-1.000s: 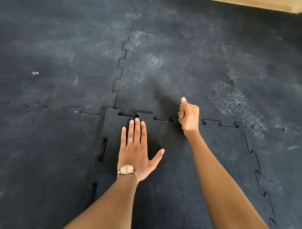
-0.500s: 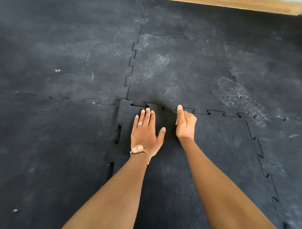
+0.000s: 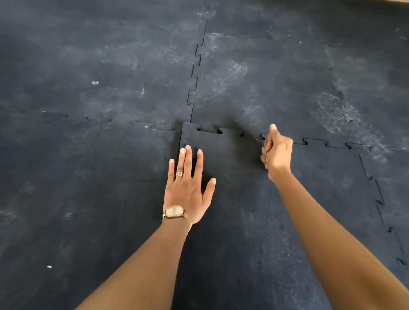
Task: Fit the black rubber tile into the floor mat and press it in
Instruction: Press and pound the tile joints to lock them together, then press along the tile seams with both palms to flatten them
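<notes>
The black rubber tile (image 3: 265,221) lies in front of me, its toothed far edge meeting the floor mat (image 3: 110,77) of interlocked black tiles. Small gaps show along that far seam near the tile's far left corner. My left hand (image 3: 188,188) rests flat on the tile by its left edge, fingers spread, a ring and a watch on it. My right hand (image 3: 276,152) is curled into a fist with the thumb up, resting on the tile's far edge at the seam. Neither hand holds anything.
Dusty shoe prints (image 3: 336,112) mark the mat tiles beyond the seam. A strip of light wood floor (image 3: 398,1) shows at the far right top corner. The tile's right edge (image 3: 376,192) has a toothed joint with the neighbouring tile.
My left hand has slid back and left, toward the tile's left edge. My right fist sits further right along the far seam. The view has shifted.
</notes>
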A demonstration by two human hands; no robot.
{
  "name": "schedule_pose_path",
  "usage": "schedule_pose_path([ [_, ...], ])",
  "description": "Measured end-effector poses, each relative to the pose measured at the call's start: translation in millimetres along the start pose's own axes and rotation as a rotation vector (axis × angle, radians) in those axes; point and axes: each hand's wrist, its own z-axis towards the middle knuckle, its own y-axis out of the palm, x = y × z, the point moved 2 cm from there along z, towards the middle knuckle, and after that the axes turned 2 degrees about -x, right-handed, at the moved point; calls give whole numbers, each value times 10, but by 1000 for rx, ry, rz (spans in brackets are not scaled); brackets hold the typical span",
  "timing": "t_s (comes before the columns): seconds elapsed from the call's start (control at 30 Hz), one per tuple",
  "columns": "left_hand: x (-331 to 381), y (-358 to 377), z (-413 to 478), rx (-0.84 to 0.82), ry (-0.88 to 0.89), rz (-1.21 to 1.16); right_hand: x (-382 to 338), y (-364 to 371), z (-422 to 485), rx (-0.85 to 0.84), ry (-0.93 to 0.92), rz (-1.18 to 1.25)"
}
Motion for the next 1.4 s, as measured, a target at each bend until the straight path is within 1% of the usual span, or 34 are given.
schedule_pose_path([
  [0.07,14,-2,-19,-21,-10,-7,-316,145,-2,-67,-44,70],
  [0.2,15,-34,-5,-46,-30,-11,-1042,584,176,-195,-221,180],
  [0.23,12,-38,-5,-44,-29,-20,-1039,716,233,-213,-232,179],
  [0.27,14,-37,-8,-41,-27,-26,-927,837,283,-225,-191,152],
  [0.33,14,-40,-1,-35,-22,-28,-493,1004,351,-222,-52,22],
  [0.4,23,-42,0,-36,-18,-31,-142,1050,370,-264,-42,-83],
  [0.47,22,-48,7,-53,-21,-34,-25,1055,410,-313,-28,-72],
  [0.53,21,-52,0,-59,-22,-33,-71,1034,453,-326,0,-26],
  [0.63,21,-54,6,-54,-23,-43,-292,1019,542,-393,60,34],
  [0.7,23,-46,3,-46,-19,-42,-590,1057,575,-390,-7,136],
  [0.77,16,-37,1,-47,-30,-38,-696,1160,576,-398,-58,200],
  [0.8,19,-42,3,-53,-32,-36,-617,1220,543,-397,-60,154],
  [0.87,23,-48,-5,-58,-29,-30,-314,1306,459,-376,-59,-26],
  [0.9,20,-47,-2,-52,-30,-29,-198,1338,417,-396,-84,-101],
  [0.97,16,-52,-1,-46,-30,-29,-101,1359,422,-408,-80,-170],
  [1.0,23,-58,-4,-43,-26,-26,-143,1334,420,-370,-58,-149],
  [1.07,19,-41,-9,-23,-27,-34,-209,1211,378,-227,-56,-96],
  [1.1,15,-29,-6,-15,-32,-39,-211,1086,303,-140,-84,-140],
  [1.13,16,-25,-4,-10,-37,-44,-159,916,196,-52,-148,-270],
  [1.17,15,-25,-8,-3,-40,-44,-69,731,62,31,-218,-479],
  [1.2,20,-29,-7,2,-40,-43,30,557,-83,78,-252,-728],
  [1.23,22,-34,-10,3,-38,-43,119,426,-226,102,-217,-955],
  [1.27,22,-38,-9,0,-37,-47,221,351,-325,104,-137,-1114],
  [1.33,20,-30,-20,6,-33,-61,296,320,-447,79,13,-1248],
  [1.4,6,-21,-38,11,-39,-79,288,348,-433,41,33,-1303],
])
